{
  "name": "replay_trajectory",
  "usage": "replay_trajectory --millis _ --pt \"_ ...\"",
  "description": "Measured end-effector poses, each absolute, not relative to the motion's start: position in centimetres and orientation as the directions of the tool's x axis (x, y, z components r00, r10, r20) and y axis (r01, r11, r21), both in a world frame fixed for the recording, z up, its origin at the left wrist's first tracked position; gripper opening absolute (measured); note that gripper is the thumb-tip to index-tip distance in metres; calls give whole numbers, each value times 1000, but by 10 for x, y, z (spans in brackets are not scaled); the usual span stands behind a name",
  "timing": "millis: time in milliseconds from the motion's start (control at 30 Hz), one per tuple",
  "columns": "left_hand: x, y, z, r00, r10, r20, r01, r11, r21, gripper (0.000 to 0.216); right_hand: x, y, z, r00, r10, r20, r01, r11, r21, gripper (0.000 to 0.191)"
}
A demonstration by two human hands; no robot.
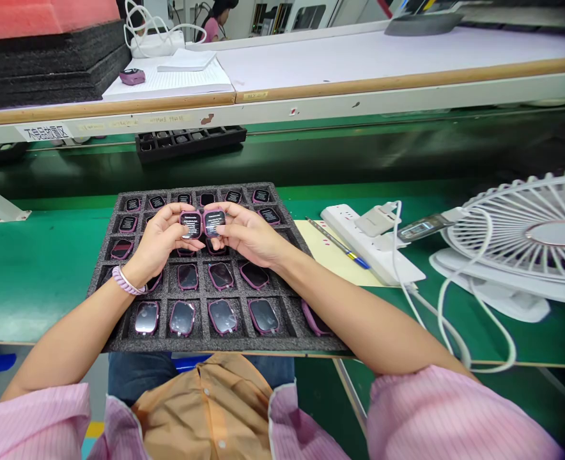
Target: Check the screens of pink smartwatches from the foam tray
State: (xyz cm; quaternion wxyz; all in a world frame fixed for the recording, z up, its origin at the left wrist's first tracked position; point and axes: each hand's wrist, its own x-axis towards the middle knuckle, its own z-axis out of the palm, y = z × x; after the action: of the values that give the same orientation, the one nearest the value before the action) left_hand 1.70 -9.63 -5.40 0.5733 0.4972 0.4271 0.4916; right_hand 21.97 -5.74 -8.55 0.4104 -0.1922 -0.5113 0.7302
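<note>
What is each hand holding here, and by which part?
The left hand holds a purple-framed smartwatch by its left edge; the right hand holds a second smartwatch by its right edge and lower right corner.

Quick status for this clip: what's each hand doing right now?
Left hand: closed, holding one purple-rimmed device, screen lit.
Right hand: closed, holding a second purple-rimmed device, screen lit.

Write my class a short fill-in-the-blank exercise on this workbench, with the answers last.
1. The left hand and right hand hold ____ watch-like devices in total.
2. A coiled band circles the ____ wrist.
3. A pen lies on pale ____ paper.
4. The white fan stands to the power strip's ____.
Missing words: two; left; yellow; right.
</note>
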Motion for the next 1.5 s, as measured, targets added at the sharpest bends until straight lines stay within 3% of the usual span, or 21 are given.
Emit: replay_trajectory --millis 1033,1167,1500 --pt "18 -96 -56 186 982 39 -166 -8 986 54 219 -57 -87 -567 803 184 -413 -83 -907 54" --pt "18 -96 -56 197 980 13 -174 22 985 47 217 -56 -87 -537 829 156 -430 -110 -896 45" --pt "19 -98 -52 202 979 -12 -193 52 980 48 218 -57 -86 -522 842 135 -416 -114 -902 46"
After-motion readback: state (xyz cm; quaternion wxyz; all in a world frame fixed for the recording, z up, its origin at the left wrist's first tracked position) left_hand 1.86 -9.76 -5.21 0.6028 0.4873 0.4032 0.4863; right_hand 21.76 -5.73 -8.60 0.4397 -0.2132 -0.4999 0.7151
